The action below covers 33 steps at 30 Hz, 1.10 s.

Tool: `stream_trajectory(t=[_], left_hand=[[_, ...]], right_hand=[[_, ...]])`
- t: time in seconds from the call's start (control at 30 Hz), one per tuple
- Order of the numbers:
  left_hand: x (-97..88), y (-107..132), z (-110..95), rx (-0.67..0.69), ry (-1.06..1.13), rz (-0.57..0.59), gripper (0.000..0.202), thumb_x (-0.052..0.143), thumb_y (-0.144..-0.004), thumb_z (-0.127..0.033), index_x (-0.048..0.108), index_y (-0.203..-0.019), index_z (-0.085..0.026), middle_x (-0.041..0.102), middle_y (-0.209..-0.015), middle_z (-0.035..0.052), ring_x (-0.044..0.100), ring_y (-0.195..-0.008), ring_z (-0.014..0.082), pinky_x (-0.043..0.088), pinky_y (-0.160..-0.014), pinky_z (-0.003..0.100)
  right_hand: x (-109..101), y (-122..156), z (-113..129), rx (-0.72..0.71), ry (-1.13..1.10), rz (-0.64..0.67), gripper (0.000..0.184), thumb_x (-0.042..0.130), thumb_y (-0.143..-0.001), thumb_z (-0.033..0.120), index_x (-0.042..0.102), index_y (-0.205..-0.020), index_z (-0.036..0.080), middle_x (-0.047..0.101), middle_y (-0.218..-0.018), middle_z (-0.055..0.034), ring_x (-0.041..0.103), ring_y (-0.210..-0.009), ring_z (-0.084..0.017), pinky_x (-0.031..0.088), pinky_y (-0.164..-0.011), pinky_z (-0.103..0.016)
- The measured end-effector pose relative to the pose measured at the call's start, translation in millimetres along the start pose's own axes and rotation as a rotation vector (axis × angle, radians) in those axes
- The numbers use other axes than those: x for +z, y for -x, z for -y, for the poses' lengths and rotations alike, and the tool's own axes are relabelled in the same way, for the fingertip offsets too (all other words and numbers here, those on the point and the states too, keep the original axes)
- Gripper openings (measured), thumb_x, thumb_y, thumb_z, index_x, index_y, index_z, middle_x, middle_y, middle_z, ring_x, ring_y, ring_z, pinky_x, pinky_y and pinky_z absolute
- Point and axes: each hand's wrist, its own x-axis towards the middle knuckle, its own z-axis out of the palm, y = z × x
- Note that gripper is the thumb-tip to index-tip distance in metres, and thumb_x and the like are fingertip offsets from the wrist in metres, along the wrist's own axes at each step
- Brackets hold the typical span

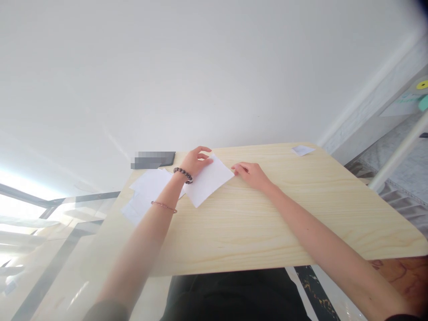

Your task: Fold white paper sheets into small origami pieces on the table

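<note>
A white sheet of paper (pixel 207 180) lies turned like a diamond on the pale wooden table (pixel 267 223). My left hand (pixel 196 161) rests on the sheet's far left corner, fingers curled and pressing down on the paper. A beaded bracelet and a thin bangle sit on that wrist. My right hand (pixel 250 173) touches the sheet's right corner with its fingertips, fingers together and bent. Neither hand lifts the sheet off the table.
A loose stack of white sheets (pixel 147 194) lies at the table's left edge, under my left forearm. A dark flat object (pixel 169 157) sits at the far edge. A small folded paper piece (pixel 302 150) rests at the far right corner. A white wall stands behind.
</note>
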Motion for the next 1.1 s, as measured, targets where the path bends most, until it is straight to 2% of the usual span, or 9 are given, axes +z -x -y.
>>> stream_trajectory(t=[0.13, 0.27, 0.43, 0.53, 0.63, 0.73, 0.87, 1.0, 1.1], left_hand=[[26.0, 4.9, 15.7, -0.035, 0.141, -0.114, 0.044, 0.056, -0.068, -0.023, 0.047, -0.111, -0.019, 0.059, -0.096, 0.0071, 0.058, -0.079, 0.0159, 0.046, -0.063, 0.026], [35.6, 7.6, 22.3, -0.066, 0.339, -0.141, 0.051, 0.056, -0.065, -0.016, 0.044, -0.115, -0.019, 0.058, -0.102, 0.0079, 0.058, -0.077, 0.0156, 0.047, -0.063, 0.028], [30.1, 9.8, 22.1, -0.095, 0.642, 0.089, 0.062, 0.066, -0.063, -0.022, 0.040, -0.119, -0.016, 0.063, -0.093, 0.0095, 0.060, -0.079, 0.0189, 0.048, -0.070, 0.035], [27.6, 12.7, 22.4, -0.110, 0.567, 0.205, 0.046, 0.068, -0.062, -0.030, 0.055, -0.102, -0.011, 0.065, -0.088, 0.0107, 0.061, -0.076, 0.0199, 0.048, -0.071, 0.034], [28.2, 13.7, 23.9, -0.101, 0.433, 0.177, 0.038, 0.068, -0.062, -0.034, 0.061, -0.092, -0.012, 0.067, -0.080, 0.0072, 0.061, -0.071, 0.0181, 0.049, -0.066, 0.031], [28.7, 13.0, 24.4, -0.094, 0.363, 0.155, 0.042, 0.066, -0.064, -0.037, 0.060, -0.097, -0.013, 0.067, -0.072, 0.0052, 0.061, -0.064, 0.0171, 0.049, -0.061, 0.029], [26.3, 13.3, 21.1, -0.119, 0.428, 0.229, 0.049, 0.063, -0.067, -0.039, 0.053, -0.107, -0.013, 0.067, -0.075, 0.0079, 0.062, -0.064, 0.0184, 0.050, -0.058, 0.031], [25.6, 14.7, 18.5, -0.128, 0.466, 0.318, 0.050, 0.064, -0.067, -0.038, 0.052, -0.109, -0.013, 0.066, -0.073, 0.0079, 0.062, -0.062, 0.0177, 0.051, -0.057, 0.030], [27.0, 14.0, 19.7, -0.142, 0.489, 0.269, 0.041, 0.062, -0.067, -0.039, 0.055, -0.098, -0.012, 0.065, -0.070, 0.0066, 0.060, -0.060, 0.0154, 0.049, -0.055, 0.027]], right_hand=[[-6.7, 3.9, 6.1, 0.071, -0.124, 0.087, 0.056, 0.023, -0.084, 0.050, 0.063, -0.064, 0.016, 0.061, -0.064, -0.0023, 0.049, -0.058, -0.011, 0.036, -0.062, -0.025], [-2.7, 4.7, 7.7, 0.095, -0.176, 0.099, 0.036, 0.046, -0.075, 0.050, 0.060, -0.074, 0.017, 0.064, -0.071, -0.0016, 0.051, -0.057, -0.012, 0.037, -0.056, -0.024], [2.8, 1.4, -1.2, 0.114, -0.192, -0.036, 0.027, 0.048, -0.074, 0.043, 0.057, -0.076, 0.017, 0.062, -0.069, -0.0013, 0.053, -0.058, -0.013, 0.040, -0.056, -0.025], [0.3, 2.0, -2.1, 0.125, -0.280, -0.044, 0.027, 0.046, -0.076, 0.043, 0.054, -0.080, 0.018, 0.061, -0.067, -0.0010, 0.054, -0.057, -0.013, 0.042, -0.056, -0.025], [-4.5, 5.1, 2.8, 0.119, -0.451, 0.109, 0.029, 0.048, -0.076, 0.042, 0.051, -0.091, 0.018, 0.063, -0.073, -0.0026, 0.057, -0.064, -0.014, 0.045, -0.057, -0.026], [-8.0, 7.5, 7.0, 0.108, -0.546, 0.193, 0.036, 0.052, -0.074, 0.039, 0.048, -0.103, 0.018, 0.063, -0.075, -0.0028, 0.058, -0.066, -0.014, 0.046, -0.057, -0.026], [-8.2, 7.4, 4.4, 0.044, -0.480, 0.115, 0.032, 0.049, -0.075, 0.041, 0.055, -0.096, 0.017, 0.061, -0.068, -0.0011, 0.054, -0.060, -0.013, 0.043, -0.054, -0.024], [-7.2, 6.6, -0.6, -0.003, -0.397, 0.038, 0.028, 0.048, -0.076, 0.041, 0.061, -0.080, 0.016, 0.062, -0.072, -0.0018, 0.056, -0.069, -0.015, 0.043, -0.059, -0.025], [-8.5, 6.4, -1.1, -0.001, -0.405, 0.082, 0.029, 0.045, -0.078, 0.036, 0.062, -0.093, 0.019, 0.063, -0.090, -0.0024, 0.056, -0.079, -0.016, 0.044, -0.065, -0.026]])
